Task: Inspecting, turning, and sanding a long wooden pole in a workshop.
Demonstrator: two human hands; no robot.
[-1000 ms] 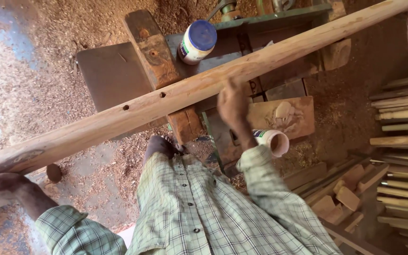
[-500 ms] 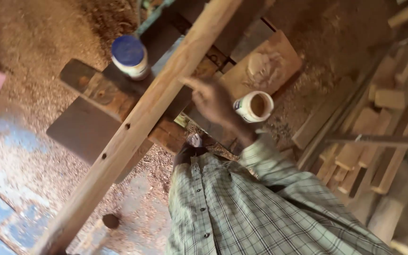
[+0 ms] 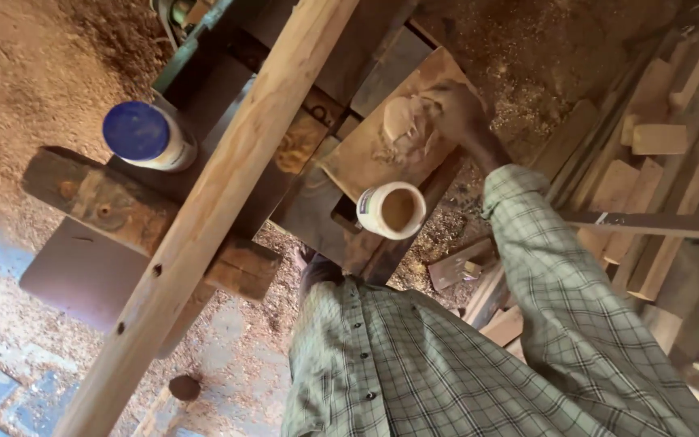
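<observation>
Right hand (image 3: 456,113) rests on the sawdust-paste heap (image 3: 404,129) on a board (image 3: 349,174) — finger spread unclear; open jar (image 3: 391,210) nearby.

Counts near the right hand (image 3: 455,109)

One long wooden beam (image 3: 228,194) left of it, two jars just below-left: one blue-lidded (image 3: 147,137), one open (image 3: 391,210); one board (image 3: 390,137) under it.

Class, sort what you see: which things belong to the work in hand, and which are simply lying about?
In use:
right hand reaching into the pale paste pile
flat board under the pile
open pot beside it

Lying about:
long wooden beam
blue-capped container
stacked offcuts
sawdust
</observation>
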